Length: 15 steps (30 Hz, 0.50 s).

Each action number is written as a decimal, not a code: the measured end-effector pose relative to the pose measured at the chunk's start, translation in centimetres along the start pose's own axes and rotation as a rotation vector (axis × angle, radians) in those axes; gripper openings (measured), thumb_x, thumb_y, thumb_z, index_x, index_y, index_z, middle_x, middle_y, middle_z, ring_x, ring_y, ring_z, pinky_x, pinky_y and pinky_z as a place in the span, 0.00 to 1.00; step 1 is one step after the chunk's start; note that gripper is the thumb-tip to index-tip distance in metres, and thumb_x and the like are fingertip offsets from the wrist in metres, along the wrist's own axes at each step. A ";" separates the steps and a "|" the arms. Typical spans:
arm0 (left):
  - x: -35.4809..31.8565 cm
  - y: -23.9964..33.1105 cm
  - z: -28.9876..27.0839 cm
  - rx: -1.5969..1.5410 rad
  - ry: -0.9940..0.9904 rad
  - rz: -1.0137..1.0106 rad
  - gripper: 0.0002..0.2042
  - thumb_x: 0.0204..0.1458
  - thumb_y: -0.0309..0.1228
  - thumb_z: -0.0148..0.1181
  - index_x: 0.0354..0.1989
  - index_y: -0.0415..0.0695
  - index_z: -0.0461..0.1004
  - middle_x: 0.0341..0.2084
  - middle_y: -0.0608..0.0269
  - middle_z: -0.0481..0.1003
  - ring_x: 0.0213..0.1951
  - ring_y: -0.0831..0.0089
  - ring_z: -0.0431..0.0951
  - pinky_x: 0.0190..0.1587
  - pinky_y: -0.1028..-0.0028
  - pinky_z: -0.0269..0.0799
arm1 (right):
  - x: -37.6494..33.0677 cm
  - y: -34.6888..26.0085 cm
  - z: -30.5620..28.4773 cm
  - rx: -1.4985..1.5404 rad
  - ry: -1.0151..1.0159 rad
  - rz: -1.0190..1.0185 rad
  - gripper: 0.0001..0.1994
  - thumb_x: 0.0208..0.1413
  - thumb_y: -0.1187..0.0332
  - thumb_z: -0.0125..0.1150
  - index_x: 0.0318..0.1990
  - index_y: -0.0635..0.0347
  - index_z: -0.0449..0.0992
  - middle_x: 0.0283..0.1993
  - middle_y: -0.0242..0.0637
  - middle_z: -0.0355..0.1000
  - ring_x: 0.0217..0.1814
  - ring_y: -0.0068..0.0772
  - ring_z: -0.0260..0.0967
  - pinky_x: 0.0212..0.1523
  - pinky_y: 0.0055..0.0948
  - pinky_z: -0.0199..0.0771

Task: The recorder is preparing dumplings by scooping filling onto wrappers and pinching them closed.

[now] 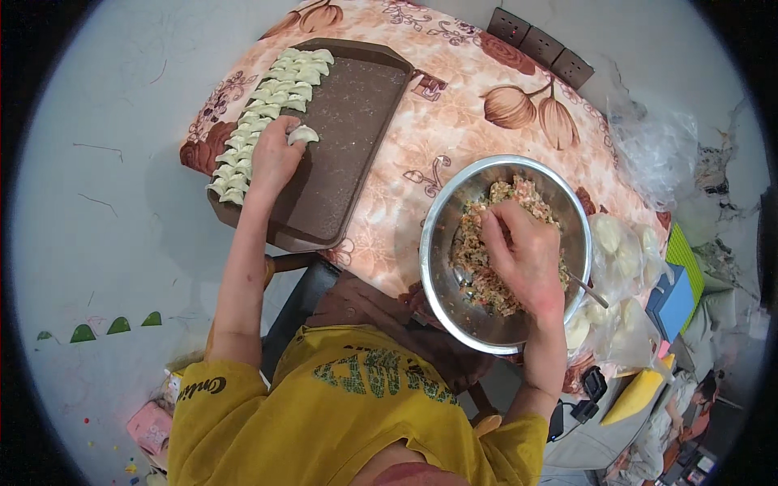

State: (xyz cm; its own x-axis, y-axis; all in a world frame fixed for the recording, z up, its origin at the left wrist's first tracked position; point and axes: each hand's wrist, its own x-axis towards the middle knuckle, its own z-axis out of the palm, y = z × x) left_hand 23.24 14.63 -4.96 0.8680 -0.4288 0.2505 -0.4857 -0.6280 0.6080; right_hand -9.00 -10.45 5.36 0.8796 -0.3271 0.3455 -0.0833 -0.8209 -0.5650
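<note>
Over the brown tray, my left hand pinches a pale dumpling between thumb and fingers. Several more pale dumplings stand in close rows along the tray's left side. To the right, a round steel bowl holds minced filling flecked with green. My right hand hovers above the filling with its fingers curled in; whether anything is inside them is hidden. A metal spoon handle leans out over the bowl's right rim, partly behind my right wrist.
A floral cloth covers the table. Plastic bags with pale round pieces lie right of the bowl, near a blue flat item. A clear crumpled bag and a dark socket strip are at the far right edge.
</note>
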 end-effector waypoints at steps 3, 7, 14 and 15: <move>-0.3 0.1 -0.7 0.137 -0.028 0.121 0.18 0.48 0.29 0.67 0.49 0.43 0.75 0.42 0.50 0.77 0.47 0.52 0.77 0.51 0.58 0.73 | 0.1 0.2 -0.1 -0.010 0.018 -0.006 0.06 0.59 0.70 0.63 0.32 0.60 0.75 0.26 0.46 0.75 0.23 0.49 0.74 0.23 0.41 0.72; -0.5 0.2 -1.1 0.239 -0.028 0.240 0.18 0.49 0.29 0.68 0.49 0.45 0.75 0.41 0.53 0.72 0.48 0.51 0.73 0.50 0.56 0.71 | 0.2 0.4 0.1 -0.010 0.017 0.027 0.06 0.59 0.70 0.63 0.32 0.61 0.75 0.25 0.46 0.75 0.23 0.49 0.75 0.23 0.41 0.72; 1.4 -1.7 -1.4 0.287 0.063 0.400 0.16 0.48 0.25 0.66 0.48 0.47 0.77 0.40 0.54 0.71 0.46 0.52 0.72 0.48 0.57 0.70 | 0.3 0.9 0.4 -0.018 0.013 0.048 0.06 0.60 0.69 0.63 0.33 0.61 0.76 0.25 0.47 0.76 0.24 0.49 0.75 0.24 0.42 0.72; 2.0 -1.9 -1.6 0.340 0.100 0.444 0.16 0.48 0.25 0.66 0.47 0.47 0.78 0.40 0.55 0.71 0.46 0.53 0.72 0.47 0.57 0.70 | 0.3 0.9 0.4 -0.028 0.009 0.058 0.06 0.60 0.69 0.63 0.33 0.61 0.76 0.26 0.47 0.76 0.24 0.49 0.75 0.25 0.41 0.72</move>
State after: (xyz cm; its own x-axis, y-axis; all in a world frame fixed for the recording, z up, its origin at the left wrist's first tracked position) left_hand 26.09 15.95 -4.42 0.5705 -0.6463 0.5068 -0.7978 -0.5826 0.1551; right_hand -8.61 -11.10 4.70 0.8688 -0.3786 0.3191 -0.1473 -0.8130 -0.5634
